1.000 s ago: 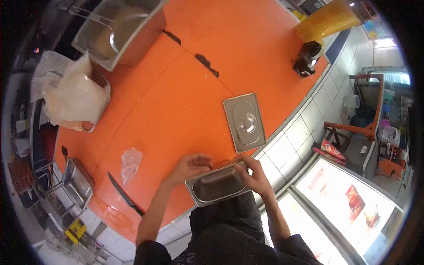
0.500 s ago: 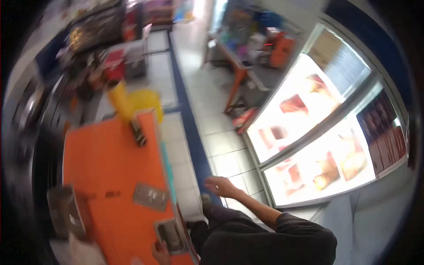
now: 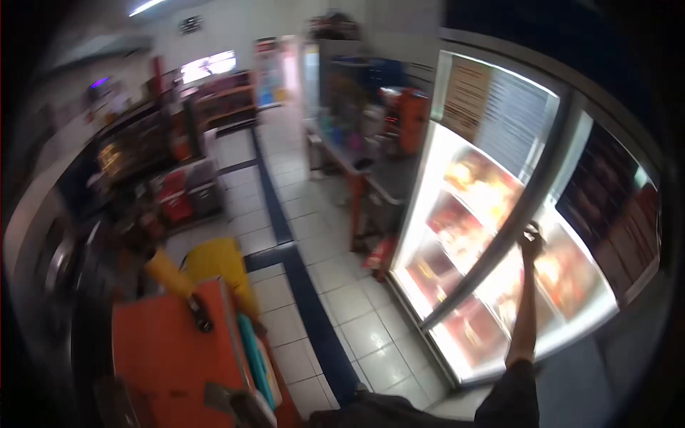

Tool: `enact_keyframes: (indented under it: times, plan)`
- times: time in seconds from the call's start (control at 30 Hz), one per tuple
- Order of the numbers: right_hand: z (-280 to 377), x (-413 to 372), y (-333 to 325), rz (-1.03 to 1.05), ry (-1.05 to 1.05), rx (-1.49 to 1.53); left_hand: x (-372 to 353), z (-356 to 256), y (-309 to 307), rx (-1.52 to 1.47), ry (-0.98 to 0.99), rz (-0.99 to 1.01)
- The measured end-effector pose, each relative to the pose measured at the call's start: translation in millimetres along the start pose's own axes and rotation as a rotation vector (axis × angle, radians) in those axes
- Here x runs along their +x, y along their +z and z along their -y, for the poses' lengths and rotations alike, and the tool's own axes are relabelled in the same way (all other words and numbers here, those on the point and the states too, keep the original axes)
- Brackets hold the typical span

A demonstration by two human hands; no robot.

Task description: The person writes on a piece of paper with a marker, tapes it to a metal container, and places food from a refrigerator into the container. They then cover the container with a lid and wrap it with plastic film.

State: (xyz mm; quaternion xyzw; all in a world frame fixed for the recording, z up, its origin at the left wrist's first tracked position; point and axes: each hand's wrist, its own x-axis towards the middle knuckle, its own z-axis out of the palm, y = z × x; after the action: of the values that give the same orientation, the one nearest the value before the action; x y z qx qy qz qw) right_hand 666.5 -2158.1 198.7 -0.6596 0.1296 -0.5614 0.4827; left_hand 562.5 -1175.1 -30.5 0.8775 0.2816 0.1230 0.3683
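My right hand [image 3: 530,241] is stretched out to a lit, glass-fronted refrigerator [image 3: 421,285]. Its fingers look curled at the metal door frame [image 3: 546,167], though bright glare hides the exact grip. Behind the glass, blurred food items [image 3: 464,228] sit on the shelves. I cannot make out my left hand. Low in the view, a grey metal-looking container [image 3: 246,408] is tilted beside the orange table [image 3: 171,342]; what holds it, if anything, is hidden.
On the table's far end lies a yellow tube-like thing [image 3: 171,274] with a dark tip. Beyond it stands a yellow bin-like object [image 3: 225,267]. A teal item [image 3: 257,360] hangs along the table's side. A tiled floor [image 3: 349,289] runs past a cluttered workbench [image 3: 378,182].
My right arm has swung up and out to the refrigerator door. My view has tilted up, and my left hand, earlier beside a metal container on the table, no longer shows.
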Motion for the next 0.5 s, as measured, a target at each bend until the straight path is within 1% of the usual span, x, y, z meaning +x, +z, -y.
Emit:
enact_keyframes:
  times: [0.03, 0.07, 0.1, 0.13, 0.17, 0.2, 0.23, 0.27, 0.33, 0.37, 0.4, 0.43, 0.47, 0.5]
  plan:
    - [-0.8, 9.0, 13.6, -0.042, -0.537, -0.763, 6.4, 4.6, 15.6, -0.054, 0.009, -0.012]
    - [-17.2, 31.7, 4.7, -0.084, -0.932, -1.296, 9.2, -45.3, 25.4, -0.059, -0.165, 0.016]
    - [-47.3, 43.9, -6.5, -0.079, -0.83, -1.193, 7.5, -87.3, 32.6, -0.236, 0.17, 0.049]
    - [-54.6, 51.6, 0.7, -0.074, -0.715, -1.109, 6.9, -125.6, 51.8, -0.229, 0.145, -0.018]
    - [-28.1, 32.7, 21.7, -0.131, -0.428, -1.068, 18.6, -137.4, 84.4, -0.434, 0.103, 0.13]
    - [-9.6, 27.7, 37.2, -0.212, -0.264, -1.143, 13.7, -208.8, 78.0, -0.39, 0.167, 0.183]
    - [-3.1, 20.0, 48.4, -0.298, -0.093, -1.226, 22.9, -217.6, 110.1, -0.503, 0.27, 0.265]
    - [-7.3, 14.4, 53.0, -0.293, -0.087, -1.225, 24.3, -240.9, 133.8, -0.475, 0.345, 0.256]
    - [-19.3, 19.9, 30.0, -0.256, -0.064, -1.165, 22.4, -287.4, 152.4, -0.404, 0.364, 0.423]
    - [-3.6, 13.7, 35.2, -0.273, -0.026, -1.165, 20.3, -297.1, 164.3, -0.428, 0.36, 0.432]
    - [11.4, 2.7, 47.4, -0.297, 0.008, -1.153, 21.7, -309.1, 180.3, -0.399, 0.373, 0.548]
    - [20.3, -8.0, 48.7, -0.219, 0.142, -1.212, 25.6, -319.6, 195.4, -0.357, 0.394, 0.662]
    - [52.7, -38.7, 66.9, -0.203, 0.036, -1.149, 29.9, -327.6, 212.0, -0.368, 0.415, 0.661]
    - [72.0, -66.7, 76.5, -0.208, 0.028, -1.102, 30.1, -327.8, 228.0, -0.324, 0.424, 0.703]
